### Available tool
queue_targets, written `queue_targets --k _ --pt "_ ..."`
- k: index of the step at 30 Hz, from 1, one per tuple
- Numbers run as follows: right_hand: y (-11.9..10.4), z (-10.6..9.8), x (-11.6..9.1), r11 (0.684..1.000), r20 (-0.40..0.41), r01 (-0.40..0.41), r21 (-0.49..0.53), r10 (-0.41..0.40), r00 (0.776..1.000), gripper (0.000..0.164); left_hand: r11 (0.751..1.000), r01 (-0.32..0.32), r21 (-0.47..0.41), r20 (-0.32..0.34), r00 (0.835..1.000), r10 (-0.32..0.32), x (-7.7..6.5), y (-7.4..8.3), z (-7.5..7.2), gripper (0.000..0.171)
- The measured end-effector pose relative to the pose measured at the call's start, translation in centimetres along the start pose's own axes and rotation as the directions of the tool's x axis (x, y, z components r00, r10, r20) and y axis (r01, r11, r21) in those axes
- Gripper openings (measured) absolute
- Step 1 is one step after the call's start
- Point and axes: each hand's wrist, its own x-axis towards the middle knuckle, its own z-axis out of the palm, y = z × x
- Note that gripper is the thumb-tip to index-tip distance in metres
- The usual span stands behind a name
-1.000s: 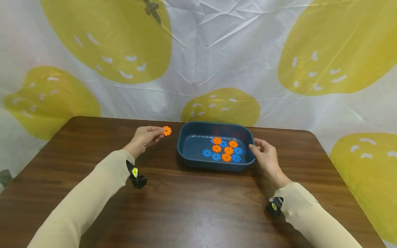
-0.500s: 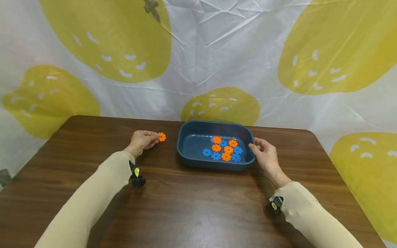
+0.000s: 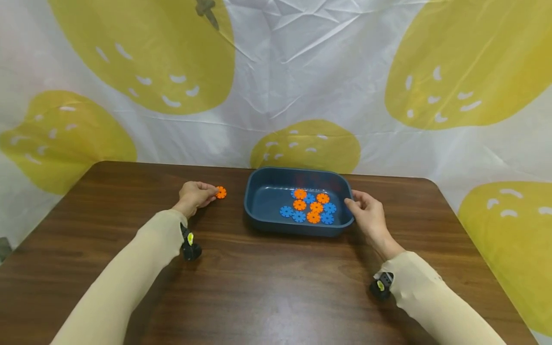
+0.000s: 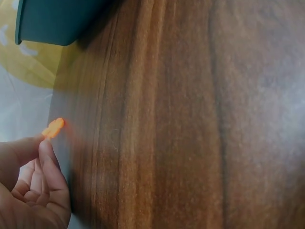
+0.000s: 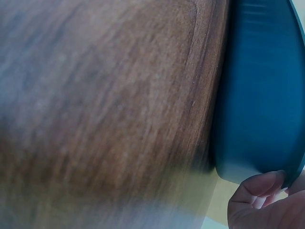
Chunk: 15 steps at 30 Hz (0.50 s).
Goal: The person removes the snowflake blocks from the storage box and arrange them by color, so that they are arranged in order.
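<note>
hands (image 3: 195, 197) (image 3: 370, 218), left pinching orange notched disc (image 3: 222, 192), right gripping dark-blue tub (image 3: 284, 227)

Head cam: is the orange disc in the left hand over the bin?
No, the left hand pinches the orange disc outside the bin, off its left end.

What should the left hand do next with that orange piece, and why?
I'd probably have the left hand set the orange piece down on the table and let go: the hand pinches it outside the blue bin, and has carried it farther from the bin over the last second.
</note>
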Motion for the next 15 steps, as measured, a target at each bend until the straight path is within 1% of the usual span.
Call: queue_targets --k 7,15 --pt "0.12 0.01 0.06 0.999 0.008 -0.008 0.042 0.008 1.000 0.039 0.997 0.016 0.070 -0.043 0.999 -0.013 0.17 -0.01 0.07 0.024" --pt "-0.05 -0.07 -0.07 0.999 0.014 -0.015 0.041 0.015 1.000 0.041 0.992 0.036 0.122 -0.047 0.998 -0.031 0.34 0.05 0.08 0.022"
